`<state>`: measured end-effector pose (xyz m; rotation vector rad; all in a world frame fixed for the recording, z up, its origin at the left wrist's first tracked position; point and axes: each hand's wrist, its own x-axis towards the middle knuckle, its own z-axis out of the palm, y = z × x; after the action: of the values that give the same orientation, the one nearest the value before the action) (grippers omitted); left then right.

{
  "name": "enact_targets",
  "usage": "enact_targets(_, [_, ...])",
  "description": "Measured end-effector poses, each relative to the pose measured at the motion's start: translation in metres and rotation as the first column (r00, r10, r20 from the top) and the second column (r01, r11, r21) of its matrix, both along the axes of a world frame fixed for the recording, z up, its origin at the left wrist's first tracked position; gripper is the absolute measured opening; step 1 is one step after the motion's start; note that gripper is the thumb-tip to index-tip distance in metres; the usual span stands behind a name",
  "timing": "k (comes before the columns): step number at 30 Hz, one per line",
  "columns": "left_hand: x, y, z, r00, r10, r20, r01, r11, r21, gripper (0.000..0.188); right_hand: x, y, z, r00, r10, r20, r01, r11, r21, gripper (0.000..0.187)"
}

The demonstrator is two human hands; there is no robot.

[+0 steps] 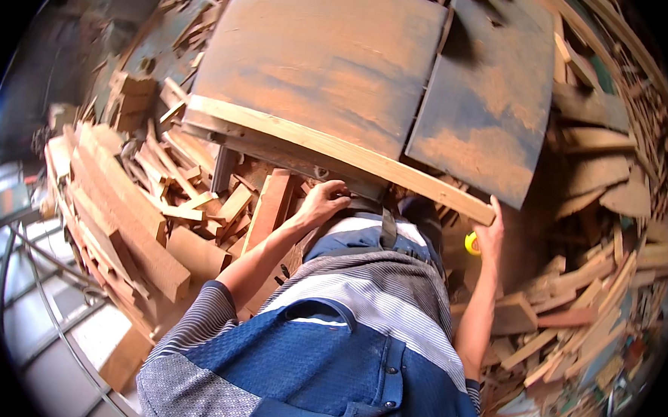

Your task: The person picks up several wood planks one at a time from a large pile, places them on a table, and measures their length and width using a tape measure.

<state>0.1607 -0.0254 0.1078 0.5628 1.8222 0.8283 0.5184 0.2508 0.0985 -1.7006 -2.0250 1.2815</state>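
A long pale wooden strip (337, 144) lies along the near edge of a wide metal machine table (319, 57), which is coated in sawdust. My right hand (490, 223) grips the strip's right end, fingers up against the end face. My left hand (327, 203) is below the table's near edge, close to the dark frame (343, 177) and left of my waist. Its fingers are curled, and what they touch is hidden. Just left of my right wrist shows a small yellow round thing (472, 244), too little seen to name.
A second dusty metal plate (483, 103) adjoins the table on the right, across a narrow gap. Stacked boards (122, 212) and loose offcuts (198, 201) crowd the left. More timber scraps (563, 303) pile up on the right. Upright reddish wood (270, 205) stands near my left forearm.
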Motion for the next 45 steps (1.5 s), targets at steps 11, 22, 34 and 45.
enact_targets(11, [0.039,0.035,0.001,0.590,0.636,0.498,-0.706,0.706,-0.065,0.030,0.017,0.032,0.016,0.947,0.320,-0.029,-0.316,0.944,0.092,0.059])
enact_targets(22, [0.058,0.116,0.096,0.331,0.075,0.941,-0.902,0.319,0.292,0.112,-0.075,0.039,0.310,0.611,0.791,-0.037,-0.670,0.541,0.508,0.049])
enact_targets(34, [0.044,0.088,0.183,0.074,-0.364,0.929,-0.996,0.017,0.086,0.089,-0.119,0.024,0.366,0.061,0.962,-0.266,-0.738,0.223,0.637,0.076])
enact_targets(45, [0.065,0.076,0.198,0.128,-0.411,0.902,-0.987,0.032,0.155,0.093,-0.131,0.002,0.366,0.006,0.919,-0.395,-0.683,0.292,0.670,0.083])
